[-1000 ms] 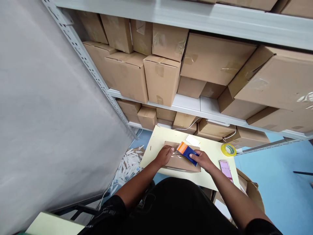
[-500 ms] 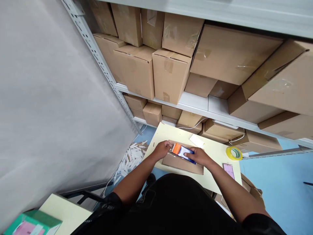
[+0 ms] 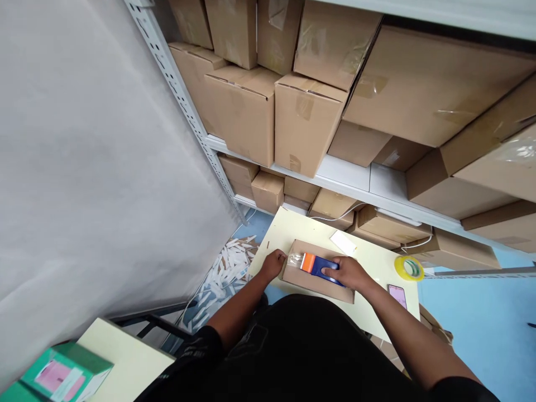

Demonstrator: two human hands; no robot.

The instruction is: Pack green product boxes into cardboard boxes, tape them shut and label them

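Observation:
A slim blue box with an orange end (image 3: 309, 262) is in my right hand (image 3: 347, 272), thumb on top. From its orange end a piece of clear, shiny plastic film (image 3: 295, 259) stretches leftward. My left hand (image 3: 273, 264) is closed in a pinch at the film's far end; the exact contact is too small to see well. Beneath both lies a shallow brown cardboard box (image 3: 312, 285) on the pale yellow table (image 3: 293, 223).
On the table are a white card-like item (image 3: 343, 242), a yellow tape roll (image 3: 408, 268) and a phone (image 3: 397, 295). Shelves of cardboard boxes (image 3: 310, 128) stand ahead. White scraps (image 3: 230, 259) litter the floor at left. A green box (image 3: 69, 371) sits lower left.
My left hand has moved left, away from the orange end, and more clear film shows between. The blue box still rests in my right hand. The view has shifted slightly.

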